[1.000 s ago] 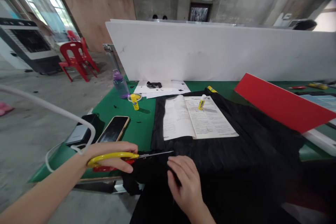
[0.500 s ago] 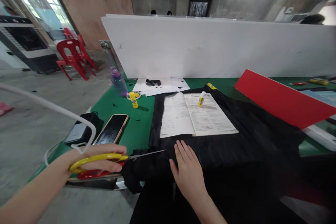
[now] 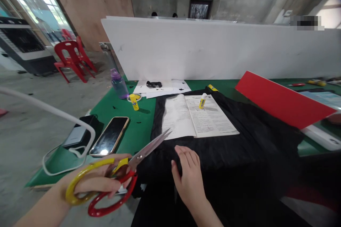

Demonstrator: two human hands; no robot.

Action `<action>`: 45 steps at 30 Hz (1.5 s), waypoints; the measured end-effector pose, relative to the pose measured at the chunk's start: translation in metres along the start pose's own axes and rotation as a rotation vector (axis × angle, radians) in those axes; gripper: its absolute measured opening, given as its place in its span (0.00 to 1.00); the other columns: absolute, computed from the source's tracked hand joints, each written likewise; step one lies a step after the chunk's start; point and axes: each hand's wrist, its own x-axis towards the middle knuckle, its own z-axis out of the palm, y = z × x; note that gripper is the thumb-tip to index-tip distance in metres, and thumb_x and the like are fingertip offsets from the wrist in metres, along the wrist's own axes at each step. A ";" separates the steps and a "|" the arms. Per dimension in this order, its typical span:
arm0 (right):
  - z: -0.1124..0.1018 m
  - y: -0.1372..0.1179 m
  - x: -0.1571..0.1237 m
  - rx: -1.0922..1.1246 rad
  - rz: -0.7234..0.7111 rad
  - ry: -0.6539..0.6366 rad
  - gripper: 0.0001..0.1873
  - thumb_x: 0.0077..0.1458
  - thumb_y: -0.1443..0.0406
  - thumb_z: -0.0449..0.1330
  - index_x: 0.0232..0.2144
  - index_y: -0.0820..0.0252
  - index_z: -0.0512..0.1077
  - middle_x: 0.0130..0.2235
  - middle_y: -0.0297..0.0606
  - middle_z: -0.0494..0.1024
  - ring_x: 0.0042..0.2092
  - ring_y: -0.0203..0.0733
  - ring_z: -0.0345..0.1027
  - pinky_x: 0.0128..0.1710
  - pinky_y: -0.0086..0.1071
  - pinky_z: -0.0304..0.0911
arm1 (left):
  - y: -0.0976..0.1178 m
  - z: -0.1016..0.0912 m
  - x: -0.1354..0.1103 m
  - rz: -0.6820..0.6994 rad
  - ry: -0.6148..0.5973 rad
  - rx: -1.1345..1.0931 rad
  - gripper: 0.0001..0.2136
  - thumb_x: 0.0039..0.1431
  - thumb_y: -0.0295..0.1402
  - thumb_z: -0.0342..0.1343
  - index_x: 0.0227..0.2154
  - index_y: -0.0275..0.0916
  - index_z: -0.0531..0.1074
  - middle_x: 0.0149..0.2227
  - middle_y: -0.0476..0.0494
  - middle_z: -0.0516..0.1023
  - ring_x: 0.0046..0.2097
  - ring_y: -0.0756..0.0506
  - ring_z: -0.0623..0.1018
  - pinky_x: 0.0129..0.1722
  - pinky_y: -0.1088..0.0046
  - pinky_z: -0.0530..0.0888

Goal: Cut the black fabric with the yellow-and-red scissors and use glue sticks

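Note:
My left hand (image 3: 92, 181) grips scissors (image 3: 125, 170) with one yellow and one red handle. The blades are closed and point up and to the right, just above the near left edge of a black cloth (image 3: 239, 138). My right hand (image 3: 190, 179) lies flat on that cloth near the table's front edge, fingers stretched out and holding nothing. An open booklet (image 3: 198, 117) rests on the cloth beyond my hands, with a small glue stick (image 3: 202, 101) standing on it.
On the green table (image 3: 135, 127) lie a phone (image 3: 109, 140), a power bank with a white cable (image 3: 77, 135), a purple bottle (image 3: 118, 85), a glue stick (image 3: 135, 102) and white papers (image 3: 162, 87). A red board (image 3: 282, 99) leans at the right. A white partition (image 3: 213, 49) stands behind.
My left hand has lifted the scissors off the cloth's edge and tilted the blades upward and toward me. My right hand has stayed flat on the cloth.

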 end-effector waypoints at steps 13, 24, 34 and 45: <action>0.003 -0.057 -0.002 1.240 0.594 -0.306 0.15 0.59 0.55 0.54 0.33 0.63 0.68 0.27 0.34 0.69 0.26 0.32 0.59 0.26 0.26 0.56 | -0.012 0.068 0.036 0.176 -0.009 -0.126 0.10 0.53 0.38 0.59 0.26 0.36 0.68 0.17 0.51 0.69 0.21 0.52 0.70 0.23 0.79 0.67; -0.004 -0.046 0.011 1.764 0.903 -0.277 0.15 0.52 0.58 0.64 0.27 0.64 0.66 0.17 0.23 0.55 0.19 0.25 0.44 0.22 0.24 0.47 | -0.024 0.061 0.047 0.127 0.155 -0.072 0.13 0.49 0.27 0.57 0.40 0.39 0.73 0.33 0.45 0.78 0.34 0.46 0.76 0.37 0.72 0.73; -0.021 -0.032 0.022 1.614 0.855 -0.316 0.15 0.54 0.58 0.62 0.25 0.64 0.66 0.14 0.21 0.51 0.17 0.24 0.40 0.19 0.25 0.39 | -0.016 0.057 0.039 0.116 -0.120 -0.373 0.10 0.55 0.30 0.58 0.41 0.38 0.72 0.44 0.38 0.75 0.43 0.41 0.76 0.44 0.61 0.73; 0.005 -0.057 0.006 1.347 0.678 -0.166 0.21 0.60 0.50 0.51 0.28 0.61 0.64 0.20 0.27 0.60 0.21 0.28 0.50 0.21 0.24 0.46 | -0.010 0.066 0.038 0.030 -0.285 -0.677 0.29 0.61 0.56 0.37 0.44 0.35 0.71 0.35 0.40 0.76 0.33 0.43 0.77 0.36 0.63 0.73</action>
